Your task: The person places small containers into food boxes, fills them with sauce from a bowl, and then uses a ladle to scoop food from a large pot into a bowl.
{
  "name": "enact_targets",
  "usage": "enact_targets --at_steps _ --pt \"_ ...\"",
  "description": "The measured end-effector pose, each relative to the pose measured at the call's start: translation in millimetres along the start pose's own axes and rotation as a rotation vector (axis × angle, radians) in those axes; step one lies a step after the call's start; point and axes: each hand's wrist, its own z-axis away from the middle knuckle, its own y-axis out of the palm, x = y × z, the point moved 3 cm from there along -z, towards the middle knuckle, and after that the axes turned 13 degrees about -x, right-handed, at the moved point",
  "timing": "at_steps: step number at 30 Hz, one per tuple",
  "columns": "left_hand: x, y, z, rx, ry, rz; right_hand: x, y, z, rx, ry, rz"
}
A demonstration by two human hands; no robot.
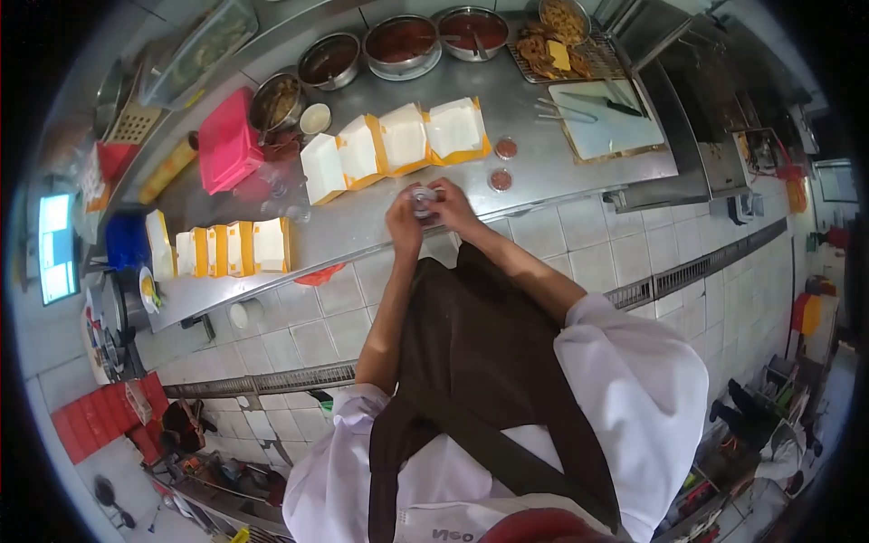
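In front of the dark apron, at the steel counter's near edge, my left hand (402, 223) and my right hand (452, 209) are closed around a small clear plastic cup (423, 201). Fingers hide part of it, so its contents and any separate lid cannot be made out. Just beyond my hands stands a row of open white-and-yellow cardboard boxes (403, 138). To the right of them are two small lidded tubs of reddish sauce, one (505, 147) behind the other (500, 179). Left of my hands, clear plastic cups or lids (297, 214) lie on the counter.
Steel bowls of red sauce (400, 42) line the counter's back. A knife (605, 101) lies on a white cutting board (588, 127), near a rack of fried food (543, 56). A pink container (228, 145) and smaller open boxes (231, 249) stand left.
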Motion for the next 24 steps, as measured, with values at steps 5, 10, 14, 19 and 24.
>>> enact_targets --at_steps 5,10,14,19,24 --pt "25.1 0.0 -23.0 -0.016 0.029 -0.387 -23.5 -63.7 -34.1 -0.186 -0.102 0.525" --pt "6.6 -36.7 -83.0 -0.227 0.496 -0.568 -21.0 -63.6 -39.6 -0.237 -0.429 0.773" --pt "-23.8 -81.8 -157.9 -0.45 0.419 -0.713 -5.5 -66.5 -26.5 -0.296 -0.689 0.83" --pt "-8.6 -194.7 -248.5 -0.518 0.503 -1.473 29.1 -58.6 -49.8 -0.256 -0.661 0.814" --pt "111.2 -309.2 -298.8 -0.251 0.766 -1.666 -14.3 -104.5 -124.7 -0.379 -0.184 0.418"
